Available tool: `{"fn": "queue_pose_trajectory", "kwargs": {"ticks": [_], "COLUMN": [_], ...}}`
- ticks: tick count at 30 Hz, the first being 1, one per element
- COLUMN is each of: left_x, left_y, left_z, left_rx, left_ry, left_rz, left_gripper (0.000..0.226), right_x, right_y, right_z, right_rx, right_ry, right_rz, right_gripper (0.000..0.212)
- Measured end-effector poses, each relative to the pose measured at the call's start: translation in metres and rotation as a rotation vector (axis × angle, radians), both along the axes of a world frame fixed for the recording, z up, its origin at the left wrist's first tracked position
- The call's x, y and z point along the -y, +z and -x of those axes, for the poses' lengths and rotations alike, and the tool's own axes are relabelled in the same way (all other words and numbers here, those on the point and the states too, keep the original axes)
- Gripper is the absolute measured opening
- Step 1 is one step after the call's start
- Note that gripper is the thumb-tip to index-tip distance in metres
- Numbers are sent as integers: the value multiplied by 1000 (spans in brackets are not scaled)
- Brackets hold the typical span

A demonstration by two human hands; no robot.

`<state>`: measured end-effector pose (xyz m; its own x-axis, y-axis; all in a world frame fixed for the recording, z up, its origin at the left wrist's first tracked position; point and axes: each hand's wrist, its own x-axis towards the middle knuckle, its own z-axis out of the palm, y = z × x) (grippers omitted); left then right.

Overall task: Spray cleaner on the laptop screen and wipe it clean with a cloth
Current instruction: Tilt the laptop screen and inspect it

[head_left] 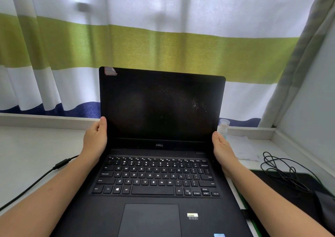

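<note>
Desk: the open black laptop sits at its front middle, dark screen upright and flecked with fine specks toward its right side. Your left hand and right hand grip the lid's side edges, thumbs in front, fingers hidden behind. Behind the lid's right edge stands the spray bottle, the white cloth flat beside it near the desk's back right corner.

The spray bottle stands half hidden behind the laptop screen's right edge.
</note>
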<state>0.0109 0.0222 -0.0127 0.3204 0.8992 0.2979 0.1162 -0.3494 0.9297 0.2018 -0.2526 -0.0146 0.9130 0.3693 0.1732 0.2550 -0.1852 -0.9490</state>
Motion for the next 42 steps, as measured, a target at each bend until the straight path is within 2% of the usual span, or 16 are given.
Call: {"fn": "queue_pose_trajectory", "kwargs": {"ticks": [5,14,29,34,42], "left_x": [0,3,-7,-12,-20], "left_y": [0,1,2,0,0], "left_z": [0,1,-13,-15,-21], "left_rx": [-19,-29,-87,-152,-264], "left_ry": [15,41,31,42,46], "left_rz": [-36,-107,-38,-56,-47], "left_gripper": [51,54,48,54,51], "right_x": [-1,-6,-16,-19,-22], "right_y": [-2,0,1,-2,0], "right_z": [-4,0,-11,-17,-25], "right_rx": [-27,40,35,46,62], "right_ry": [-4,-63,-147,-163,-153], "right_rz": [4,65,163,210,360], "right_gripper": [38,42,37,38,43]}}
